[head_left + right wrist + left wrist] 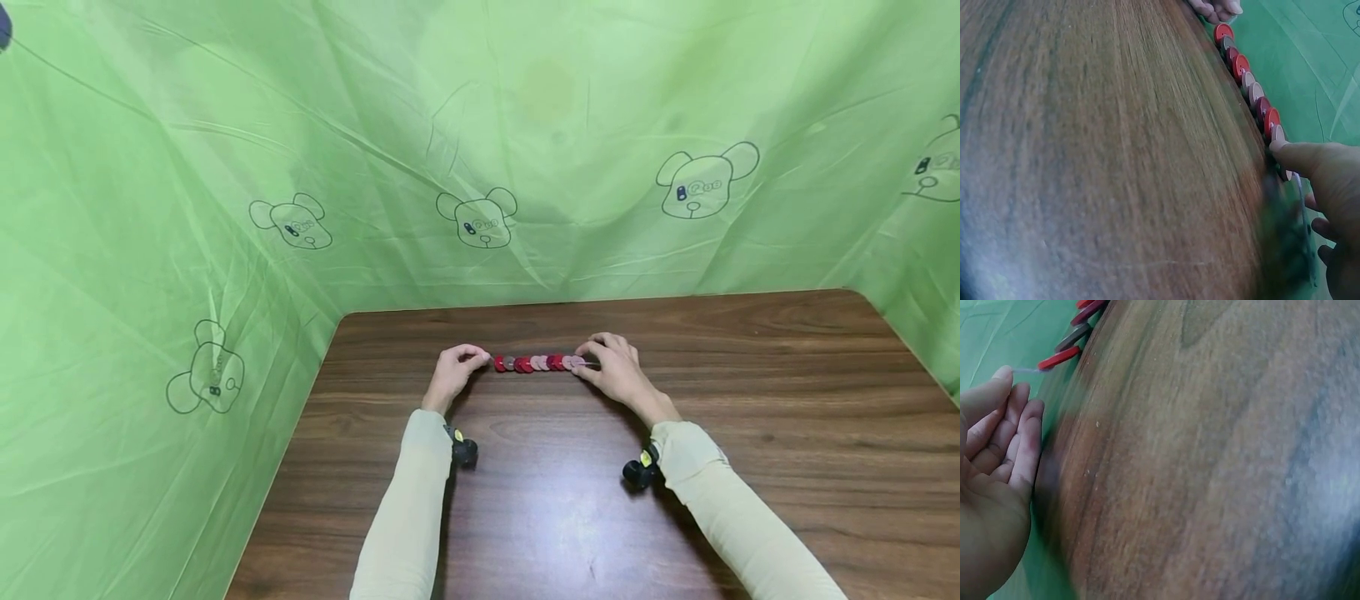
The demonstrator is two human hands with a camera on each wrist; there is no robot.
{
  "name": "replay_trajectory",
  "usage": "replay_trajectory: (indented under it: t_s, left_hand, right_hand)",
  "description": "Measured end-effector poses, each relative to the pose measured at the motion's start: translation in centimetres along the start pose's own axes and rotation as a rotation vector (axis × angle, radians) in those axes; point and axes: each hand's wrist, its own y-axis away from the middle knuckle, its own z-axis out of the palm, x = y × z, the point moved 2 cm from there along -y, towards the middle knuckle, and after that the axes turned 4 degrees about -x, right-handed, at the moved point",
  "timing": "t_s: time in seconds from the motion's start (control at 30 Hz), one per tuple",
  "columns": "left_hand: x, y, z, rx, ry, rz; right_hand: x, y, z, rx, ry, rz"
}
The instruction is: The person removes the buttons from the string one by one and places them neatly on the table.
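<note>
A row of round buttons, red, dark red, grey and pale pink, is strung on a thin pale cord and lies overlapping across the far middle of the table. At its left end my left hand pinches the cord between thumb and forefinger, a short way from the end red button. My right hand pinches the pale pink buttons at the other end. Beyond my right thumb a loose tail of cord trails off. My right forefinger is mostly hidden in the right wrist view.
The brown wooden table reaches back to a green cloth printed with bear heads, which also hangs at the left and right. A black wrist camera sits on the left wrist, another black camera on the right.
</note>
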Motion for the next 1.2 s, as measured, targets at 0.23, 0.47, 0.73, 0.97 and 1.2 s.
replay_trajectory:
  t_s: [0.23, 0.47, 0.73, 0.97, 1.2]
  left_hand:
    - [-0.2, 0.0, 0.0, 0.007, 0.025, -0.029]
    - [-0.3, 0.0, 0.0, 0.004, 0.036, -0.038]
    - [-0.5, -0.1, -0.1, -0.011, 0.042, -0.048]
    - [-0.4, 0.0, -0.2, -0.011, 0.057, -0.053]
    - [-0.4, -0.2, -0.3, -0.012, 0.077, -0.041]
  right_hand:
    - [0.2, 0.2, -0.2, 0.028, -0.018, -0.005]
    - [0.5, 0.4, -0.5, 0.025, -0.022, -0.002]
    - [1.0, 0.7, -0.9, 0.035, -0.027, -0.005]
    - [1.6, 0.9, -1.1, 0.040, -0.029, 0.004]
    - [2.3, 1.1, -1.7, 0.049, -0.036, 0.014]
